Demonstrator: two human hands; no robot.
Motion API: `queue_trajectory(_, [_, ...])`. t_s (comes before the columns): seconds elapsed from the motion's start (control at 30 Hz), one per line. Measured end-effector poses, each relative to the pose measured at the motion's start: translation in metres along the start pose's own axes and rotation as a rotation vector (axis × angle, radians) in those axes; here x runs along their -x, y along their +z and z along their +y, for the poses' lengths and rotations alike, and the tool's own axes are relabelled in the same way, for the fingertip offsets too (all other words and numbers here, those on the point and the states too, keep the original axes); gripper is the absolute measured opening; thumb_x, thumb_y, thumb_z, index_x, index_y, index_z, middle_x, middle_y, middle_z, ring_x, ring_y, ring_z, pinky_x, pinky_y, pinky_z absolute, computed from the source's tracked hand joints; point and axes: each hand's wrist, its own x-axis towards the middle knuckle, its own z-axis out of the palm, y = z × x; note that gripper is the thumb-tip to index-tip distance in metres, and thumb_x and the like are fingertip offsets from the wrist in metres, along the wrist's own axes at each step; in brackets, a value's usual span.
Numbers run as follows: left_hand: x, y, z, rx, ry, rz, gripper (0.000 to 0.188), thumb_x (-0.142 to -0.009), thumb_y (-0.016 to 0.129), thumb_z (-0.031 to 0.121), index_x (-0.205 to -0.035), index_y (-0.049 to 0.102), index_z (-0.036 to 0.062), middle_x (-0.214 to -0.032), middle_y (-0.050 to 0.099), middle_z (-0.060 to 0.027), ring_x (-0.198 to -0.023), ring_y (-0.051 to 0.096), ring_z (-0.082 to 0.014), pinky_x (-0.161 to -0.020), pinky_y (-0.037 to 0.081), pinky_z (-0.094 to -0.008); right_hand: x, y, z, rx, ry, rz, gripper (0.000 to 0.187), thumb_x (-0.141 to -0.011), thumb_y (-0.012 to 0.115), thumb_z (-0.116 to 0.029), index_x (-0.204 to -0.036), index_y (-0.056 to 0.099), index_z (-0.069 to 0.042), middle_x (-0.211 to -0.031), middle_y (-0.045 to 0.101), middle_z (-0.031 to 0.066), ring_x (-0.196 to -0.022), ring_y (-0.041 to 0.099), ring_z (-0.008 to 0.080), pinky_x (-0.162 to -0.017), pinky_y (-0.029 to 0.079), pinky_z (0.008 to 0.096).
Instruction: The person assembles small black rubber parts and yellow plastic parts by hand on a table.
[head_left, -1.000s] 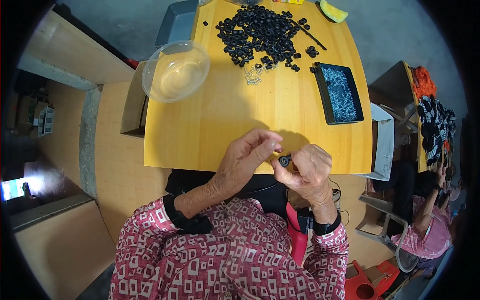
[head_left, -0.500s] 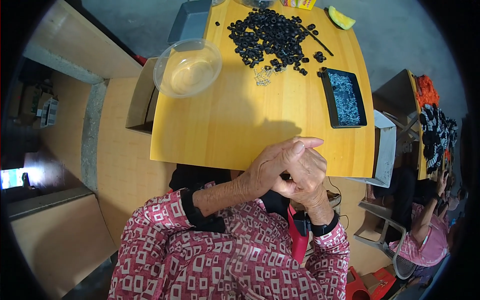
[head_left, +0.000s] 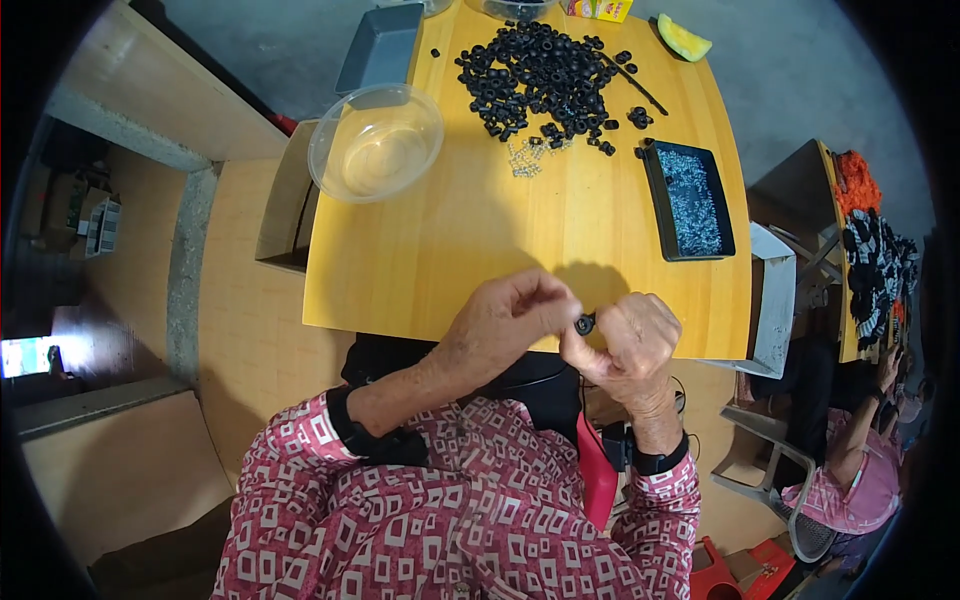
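Observation:
A small round black part with a hole in its face sits between the thumb and curled fingers of my right hand, above the table's near edge. Close by on the left, my left hand has its thumb and fingertips pinched together beside the part. Whether a tiny piece is in that pinch is hidden. Beyond my hands, a pile of similar small black parts lies on the yellow wooden table. A few small clear or silvery pieces lie at the pile's near side.
A clear round plastic bowl stands at the left, with a grey tray behind it. On the right lies a black tray of tiny silvery pieces. A black rod and a melon slice are farther back. Another person sits at right.
My hands were clasped together, one over the other. They have come apart, my left hand moving left, and the black part now shows in my right hand.

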Motion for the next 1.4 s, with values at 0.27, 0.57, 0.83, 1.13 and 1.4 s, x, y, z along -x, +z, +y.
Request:
queue_trajectory(0.27, [0.001, -0.005, -0.004, 0.015, -0.136, -0.049, 0.018, -0.089, 0.07, 0.015, -0.097, 0.067, -0.0015, -0.085, 0.063, 0.0018, -0.08, 0.056, -0.004, -0.072, 0.047, -0.0212, 0.002, 0.003, 0.001, 0.065, -0.088, -0.149, 0.026, -0.073, 0.073, -0.015, -0.064, 0.05, -0.009, -0.056, 0.043, 0.0031, -0.049, 0.05, 0.0192, -0.048, 0.042, 0.033])
queue_trajectory(0.57, [0.0, -0.006, -0.009, 0.057, -0.109, -0.042, 0.014, -0.09, 0.069, 0.012, -0.095, 0.068, -0.001, -0.083, 0.064, 0.0009, -0.078, 0.057, -0.0039, -0.071, 0.047, -0.0211, 0.003, 0.001, 0.002, 0.011, -0.046, -0.244, 0.026, -0.077, 0.074, -0.017, -0.068, 0.051, -0.008, -0.058, 0.045, 0.0048, -0.051, 0.053, 0.0218, -0.051, 0.046, 0.0354])
queue_trajectory(0.83, [0.0, -0.004, -0.006, 0.009, -0.079, -0.007, 0.016, -0.09, 0.069, 0.014, -0.096, 0.069, -0.001, -0.083, 0.065, -0.0002, -0.079, 0.058, -0.0046, -0.071, 0.048, -0.0207, 0.003, 0.002, 0.007, 0.017, -0.092, -0.247, 0.028, -0.074, 0.077, -0.017, -0.069, 0.051, -0.008, -0.058, 0.045, 0.0054, -0.052, 0.054, 0.0218, -0.05, 0.046, 0.0345])
queue_trajectory(1.13, [0.003, -0.007, -0.009, -0.09, -0.126, -0.047, 0.022, -0.094, 0.065, 0.019, -0.099, 0.069, -0.0024, -0.082, 0.064, 0.0012, -0.078, 0.055, -0.0031, -0.068, 0.046, -0.0216, 0.007, 0.003, 0.012, -0.065, -0.04, -0.194, 0.031, -0.071, 0.078, -0.019, -0.065, 0.05, -0.008, -0.056, 0.045, 0.0053, -0.051, 0.054, 0.023, -0.049, 0.046, 0.0349])
queue_trajectory(1.4, [0.003, -0.007, -0.014, -0.214, -0.104, -0.053, 0.025, -0.087, 0.067, 0.021, -0.09, 0.069, -0.0045, -0.072, 0.061, 0.0011, -0.067, 0.052, -0.0042, -0.059, 0.043, -0.0243, 0.008, 0.005, 0.01, 0.041, -0.156, -0.265, 0.032, -0.072, 0.077, -0.021, -0.065, 0.048, -0.009, -0.056, 0.041, 0.0051, -0.051, 0.055, 0.0224, -0.049, 0.046, 0.0345])
